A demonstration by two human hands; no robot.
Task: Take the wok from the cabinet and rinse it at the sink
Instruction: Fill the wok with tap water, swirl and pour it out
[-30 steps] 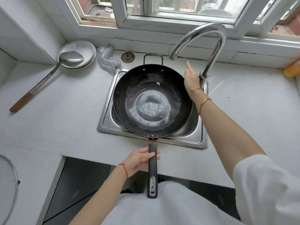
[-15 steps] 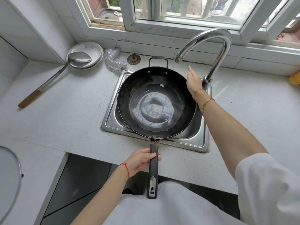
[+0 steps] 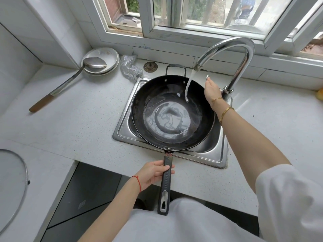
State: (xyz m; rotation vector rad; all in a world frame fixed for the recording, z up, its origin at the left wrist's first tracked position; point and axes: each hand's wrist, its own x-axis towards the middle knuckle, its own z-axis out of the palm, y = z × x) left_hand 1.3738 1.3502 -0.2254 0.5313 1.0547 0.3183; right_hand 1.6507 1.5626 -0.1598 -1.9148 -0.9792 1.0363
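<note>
A black wok (image 3: 173, 116) sits over the steel sink (image 3: 215, 151), its small loop handle toward the window. My left hand (image 3: 153, 173) grips its long black handle (image 3: 165, 186) near the front counter edge. The curved chrome faucet (image 3: 244, 49) pours a stream of water (image 3: 188, 84) onto the wok's far right inner wall. A shallow pool of water lies in the wok's bottom. My right hand (image 3: 212, 91) is at the faucet's base, wrapped over its lever, whose tip pokes out above the hand.
A long metal ladle (image 3: 70, 82) rests on stacked white plates (image 3: 104, 53) at the back left. A steel scrubber (image 3: 130, 68) and a drain strainer (image 3: 150, 66) lie behind the sink. A glass lid (image 3: 10, 180) sits at the far left, a yellow object (image 3: 319, 96) at the right edge.
Water has started running from the faucet into the wok. Both hands stay where they were, on the handle and at the faucet lever.
</note>
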